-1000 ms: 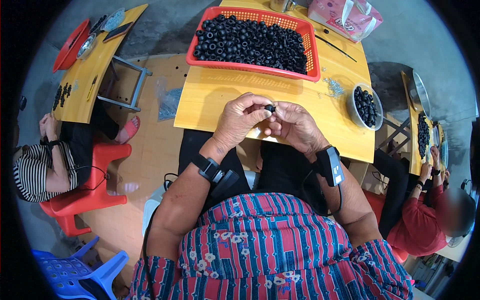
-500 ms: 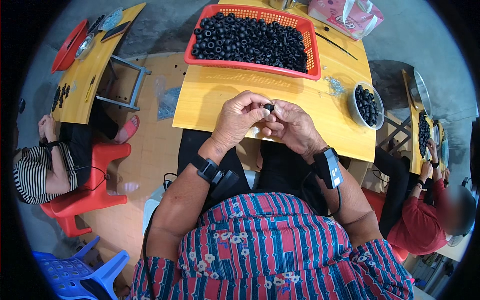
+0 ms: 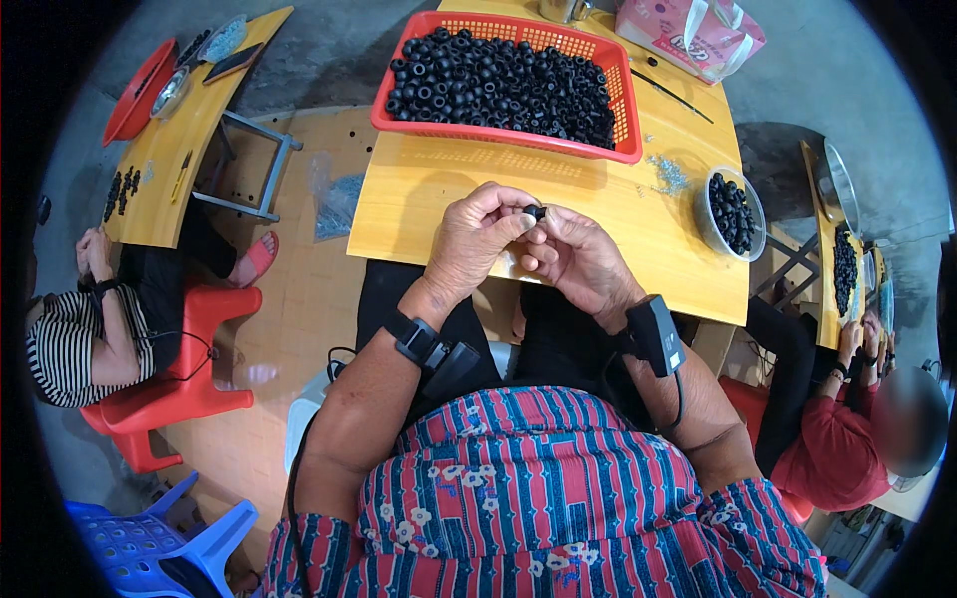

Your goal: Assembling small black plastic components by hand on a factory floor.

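Note:
Over the near edge of the wooden table (image 3: 439,164), my two hands meet at the fingertips. A small round black part (image 3: 535,211) is pinched between the thumb and fingers of my left hand (image 3: 464,239). From the other side my right hand (image 3: 593,264) comes up against it, thumb and index finger pressed together; whatever they hold is hidden. Beyond my hands stands a red plastic basket (image 3: 449,129) full of loose black ring-shaped parts (image 3: 498,85). To the right, a clear round tub (image 3: 755,244) holds more black pieces (image 3: 731,211).
Tiny clear pieces (image 3: 669,175) lie scattered left of the tub. A thin black rod (image 3: 673,96) and a pink bag (image 3: 688,40) are at the far right. People sit at side tables: one in a striped shirt (image 3: 75,344), another in a red top (image 3: 822,448).
My right wrist has turned slightly, and the black part shifts a little in my fingertips. At the right table, the person's raised hand has come down nearer the other one.

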Tool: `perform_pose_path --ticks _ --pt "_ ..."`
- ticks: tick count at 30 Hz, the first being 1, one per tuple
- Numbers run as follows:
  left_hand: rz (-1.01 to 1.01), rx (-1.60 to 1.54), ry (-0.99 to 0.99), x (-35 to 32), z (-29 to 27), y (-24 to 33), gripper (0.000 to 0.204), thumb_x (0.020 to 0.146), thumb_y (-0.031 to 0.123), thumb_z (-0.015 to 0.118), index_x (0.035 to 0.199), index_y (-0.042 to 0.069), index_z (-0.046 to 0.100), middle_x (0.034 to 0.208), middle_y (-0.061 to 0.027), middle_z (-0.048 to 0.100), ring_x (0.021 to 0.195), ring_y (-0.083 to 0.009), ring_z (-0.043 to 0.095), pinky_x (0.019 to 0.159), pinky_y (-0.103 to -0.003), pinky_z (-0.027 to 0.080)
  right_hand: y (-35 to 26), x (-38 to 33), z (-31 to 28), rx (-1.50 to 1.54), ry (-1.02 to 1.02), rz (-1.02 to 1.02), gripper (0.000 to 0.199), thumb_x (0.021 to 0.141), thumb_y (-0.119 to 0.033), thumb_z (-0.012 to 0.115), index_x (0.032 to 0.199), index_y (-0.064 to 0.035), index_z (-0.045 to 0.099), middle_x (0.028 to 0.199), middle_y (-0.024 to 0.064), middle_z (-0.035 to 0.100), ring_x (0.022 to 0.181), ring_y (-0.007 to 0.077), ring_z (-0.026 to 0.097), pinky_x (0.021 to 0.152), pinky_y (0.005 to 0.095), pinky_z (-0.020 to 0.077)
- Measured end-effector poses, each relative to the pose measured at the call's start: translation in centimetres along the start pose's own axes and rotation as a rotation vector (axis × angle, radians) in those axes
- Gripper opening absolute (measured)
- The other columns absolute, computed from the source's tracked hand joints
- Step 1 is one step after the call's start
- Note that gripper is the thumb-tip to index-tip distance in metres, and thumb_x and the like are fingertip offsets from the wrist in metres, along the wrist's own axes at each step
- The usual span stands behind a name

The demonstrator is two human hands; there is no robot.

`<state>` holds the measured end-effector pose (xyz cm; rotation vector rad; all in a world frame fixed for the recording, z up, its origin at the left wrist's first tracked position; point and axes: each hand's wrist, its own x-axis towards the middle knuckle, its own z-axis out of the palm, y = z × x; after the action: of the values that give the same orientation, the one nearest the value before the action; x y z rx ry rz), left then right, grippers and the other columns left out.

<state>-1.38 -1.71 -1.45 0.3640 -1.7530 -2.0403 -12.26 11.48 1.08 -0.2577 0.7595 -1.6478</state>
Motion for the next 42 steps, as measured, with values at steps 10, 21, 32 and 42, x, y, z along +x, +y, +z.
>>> perform_pose_path --ticks 10,21,32,42 --pt "-0.063 -0.138 0.000 -0.1 0.2 0.7 0.014 0.088 0.008 0.061 0.100 0.000 0.060 0.088 -0.0042 0.062 0.079 -0.0099 0.060 0.073 -0.022 0.051 -0.1 0.3 0.9 -0.199 0.178 -0.244 0.017 0.091 -0.005 0.056 0.105 0.0029 0.062 0.085 0.0064 0.064 0.069 0.0102 0.056 0.065 0.0247 0.0501" --pt "-0.145 -0.242 -0.034 0.0 0.1 1.7 0.012 0.089 0.011 0.061 0.098 0.003 0.059 0.080 -0.0009 0.061 0.071 -0.0062 0.057 0.062 -0.017 0.046 0.3 0.7 1.1 -0.428 0.297 -0.361 0.015 0.088 -0.003 0.059 0.100 0.0035 0.065 0.081 0.0054 0.065 0.066 0.0082 0.056 0.064 0.0206 0.0477" --pt "-0.152 -0.222 -0.056 0.0 -0.1 1.4 0.009 0.090 0.010 0.059 0.096 0.003 0.058 0.081 -0.0019 0.061 0.071 -0.0064 0.057 0.060 -0.017 0.043 0.9 0.9 1.2 -0.546 0.367 -0.477 0.014 0.087 -0.001 0.061 0.099 0.0032 0.066 0.081 0.0048 0.066 0.067 0.0083 0.057 0.064 0.0205 0.0484" --pt "-0.099 -0.259 -0.071 0.0 -0.2 0.9 0.010 0.091 0.007 0.057 0.098 0.002 0.058 0.086 -0.0049 0.062 0.076 -0.0094 0.058 0.069 -0.022 0.049 0.5 0.3 1.5 -0.802 0.341 -0.581 0.015 0.086 0.000 0.061 0.099 0.0027 0.068 0.080 0.0061 0.066 0.066 0.0093 0.060 0.062 0.0204 0.0494"
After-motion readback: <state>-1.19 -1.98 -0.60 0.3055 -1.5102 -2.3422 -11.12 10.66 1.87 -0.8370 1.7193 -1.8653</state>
